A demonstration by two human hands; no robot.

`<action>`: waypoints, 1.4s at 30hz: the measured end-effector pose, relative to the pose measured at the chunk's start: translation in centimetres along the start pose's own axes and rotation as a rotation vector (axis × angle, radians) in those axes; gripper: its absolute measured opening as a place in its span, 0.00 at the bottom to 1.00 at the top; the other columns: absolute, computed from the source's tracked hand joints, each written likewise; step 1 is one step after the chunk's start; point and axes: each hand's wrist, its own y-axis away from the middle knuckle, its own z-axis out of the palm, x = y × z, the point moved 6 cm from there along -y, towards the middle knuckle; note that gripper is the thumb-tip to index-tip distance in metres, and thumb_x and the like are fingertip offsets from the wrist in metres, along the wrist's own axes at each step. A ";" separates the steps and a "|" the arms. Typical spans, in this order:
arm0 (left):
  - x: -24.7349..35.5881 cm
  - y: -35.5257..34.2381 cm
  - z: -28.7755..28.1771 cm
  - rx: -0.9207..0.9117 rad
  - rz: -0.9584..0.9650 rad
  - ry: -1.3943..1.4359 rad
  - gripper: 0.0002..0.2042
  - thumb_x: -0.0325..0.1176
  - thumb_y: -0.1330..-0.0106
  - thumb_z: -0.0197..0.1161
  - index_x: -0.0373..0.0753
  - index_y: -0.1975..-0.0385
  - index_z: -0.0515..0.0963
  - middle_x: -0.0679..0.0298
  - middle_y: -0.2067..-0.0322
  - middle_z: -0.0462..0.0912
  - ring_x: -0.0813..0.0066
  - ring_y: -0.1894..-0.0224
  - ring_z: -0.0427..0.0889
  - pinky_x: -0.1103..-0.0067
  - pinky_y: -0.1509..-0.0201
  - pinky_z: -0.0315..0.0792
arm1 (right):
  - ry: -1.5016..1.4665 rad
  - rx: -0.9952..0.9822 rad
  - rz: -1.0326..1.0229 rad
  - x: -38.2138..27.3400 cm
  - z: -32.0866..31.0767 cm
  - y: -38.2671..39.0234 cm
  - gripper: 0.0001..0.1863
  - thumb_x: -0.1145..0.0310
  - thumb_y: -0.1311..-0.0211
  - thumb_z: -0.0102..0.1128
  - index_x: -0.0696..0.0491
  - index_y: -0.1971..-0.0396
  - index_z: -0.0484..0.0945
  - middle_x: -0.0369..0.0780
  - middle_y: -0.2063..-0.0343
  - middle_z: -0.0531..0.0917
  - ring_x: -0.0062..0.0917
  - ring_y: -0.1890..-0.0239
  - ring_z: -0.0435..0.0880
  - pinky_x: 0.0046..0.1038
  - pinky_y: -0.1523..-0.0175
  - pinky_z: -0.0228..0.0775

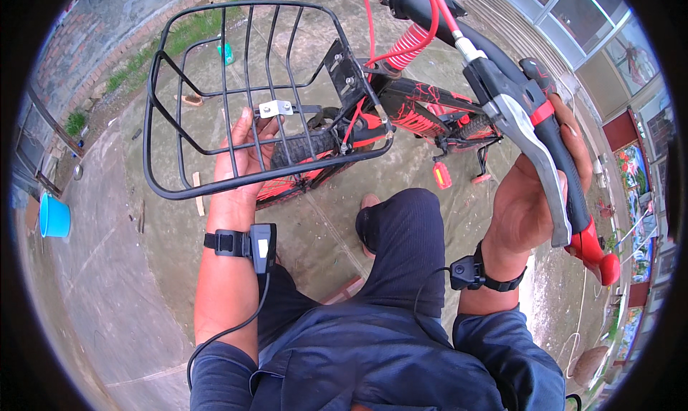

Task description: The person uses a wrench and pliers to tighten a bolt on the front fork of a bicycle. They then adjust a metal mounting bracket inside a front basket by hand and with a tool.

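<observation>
A black wire basket [252, 187] is fixed at the front of a red and black bicycle [423, 110], above its front wheel [308, 147]. My left hand [247, 149] reaches under the basket's bars. Its thumb and fingers close on a small silver bracket [276, 108] with two bolts, which lies against the bars. The bars partly hide those fingers. On the right, my right hand [534, 178] wraps around the black handlebar [557, 153], beside the silver brake lever [527, 142]. Red cables run from the handlebar toward the basket mount.
A blue bucket [55, 216] stands at the far left on the concrete ground [129, 296]. Small wood pieces [198, 194] lie left of the bicycle. A red pedal [441, 175] sticks out near my knee. Windows [577, 17] line the building at the upper right.
</observation>
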 end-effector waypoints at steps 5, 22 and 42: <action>0.3 0.4 0.4 -0.015 0.010 -0.017 0.14 0.37 0.34 0.63 0.32 0.57 0.76 0.50 0.59 0.82 0.59 0.55 0.83 0.83 0.67 0.81 | 0.166 0.070 0.196 3.2 -1.3 1.4 0.26 0.65 0.38 0.60 0.59 0.42 0.67 0.53 0.44 0.74 0.42 0.39 0.72 0.44 0.33 0.61; 0.2 0.6 -0.2 0.009 0.030 -0.049 0.17 0.37 0.33 0.63 0.30 0.54 0.74 0.50 0.56 0.81 0.59 0.53 0.82 0.83 0.64 0.80 | 0.076 -0.600 0.566 20.2 8.1 1.9 0.24 0.68 0.38 0.64 0.59 0.43 0.71 0.42 0.47 0.78 0.26 0.43 0.75 0.31 0.34 0.61; 0.2 0.8 0.0 -0.015 0.004 -0.048 0.14 0.37 0.34 0.64 0.35 0.54 0.76 0.57 0.58 0.81 0.60 0.52 0.82 0.79 0.63 0.73 | -0.451 -0.474 0.721 20.5 8.7 1.9 0.23 0.68 0.39 0.65 0.58 0.45 0.73 0.42 0.51 0.81 0.26 0.46 0.78 0.31 0.38 0.68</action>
